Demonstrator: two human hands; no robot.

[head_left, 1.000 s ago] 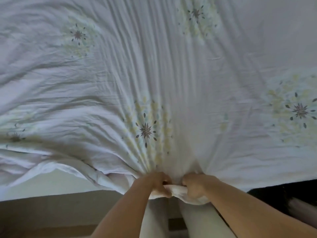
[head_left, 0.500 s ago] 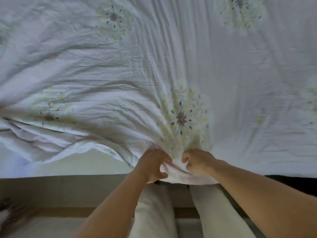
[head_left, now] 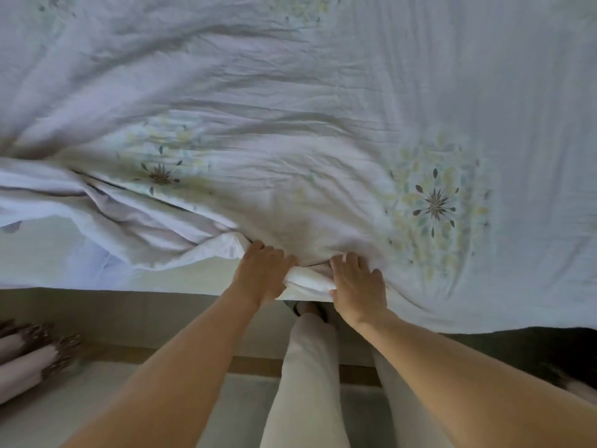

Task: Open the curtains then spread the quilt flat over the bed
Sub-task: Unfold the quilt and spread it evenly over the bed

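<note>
A bed point(head_left: 135, 313) with a beige side panel fills the view, and a pale yellow sheet point(head_left: 97, 270) shows along its near edge. At that edge the left hand point(head_left: 263, 274) and right hand point(head_left: 358, 286) sit close together, with a short bunched roll of hem between them. The left hand's fingers curl down into the cloth and clench it. The right hand lays its fingers over the roll, thumb at its near side, pinching it.

They hold the quilt point(head_left: 323, 92), which is white, creased, and printed with flower medallions point(head_left: 434, 203) in brown, yellow and blue-green. Beyond and right of the grip it lies fairly smooth. Left of the grip it is rumpled and folded back, baring the sheet.

Below the hands are pale trousers point(head_left: 307, 376). Far to the lower left lies folded pinkish fabric point(head_left: 29, 363) with a brown-patterned edge.
</note>
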